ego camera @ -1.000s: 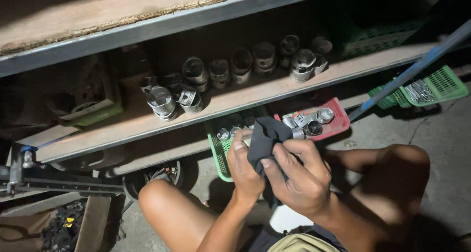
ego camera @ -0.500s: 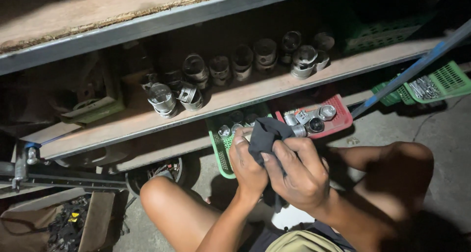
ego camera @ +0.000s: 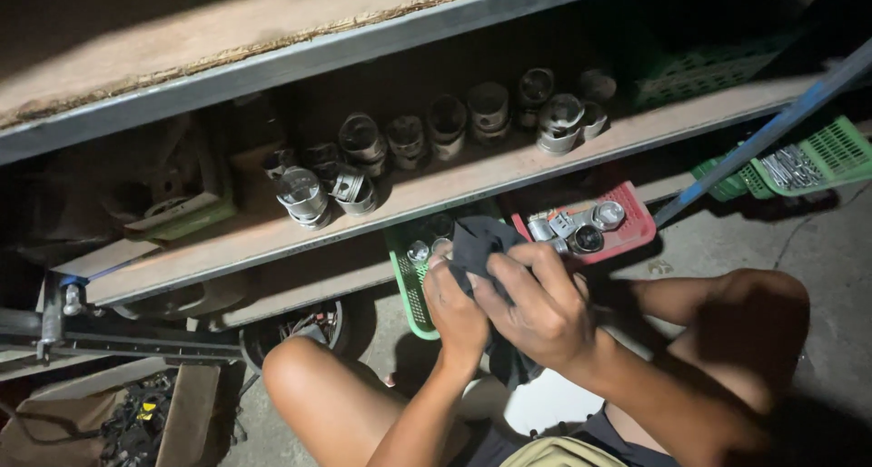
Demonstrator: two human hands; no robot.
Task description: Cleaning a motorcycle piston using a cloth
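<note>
Between the bent knees, both hands meet on one dark rag (ego camera: 481, 242). Left hand (ego camera: 457, 314) grips the rag from the left, fingers curled around it. Right hand (ego camera: 541, 305) is clamped over the rag from the right, thumb and fingers pressed into the cloth; anything wrapped inside is hidden, can't tell. Rag tail hangs down below the hands. Just beyond the hands, on the floor under the lowest shelf: one green tray (ego camera: 407, 285) with two metal parts visible in it, rest covered by the rag, and one red tray (ego camera: 629, 233) just right of it holding about four metal parts. One blue bar (ego camera: 772, 129) slants from upper right down to the red tray. Further right, two green baskets (ego camera: 836, 149), the nearer one with a bundle of metal rods. On the wooden shelf (ego camera: 472, 183) above the trays: roughly eleven pistons (ego camera: 302, 194), in a loose row, three in front at left, two stacked close at right. Left end of the shelf holds one green-edged part, dim. Bottom left, one cardboard box (ego camera: 191, 411) of dark small bits.
</note>
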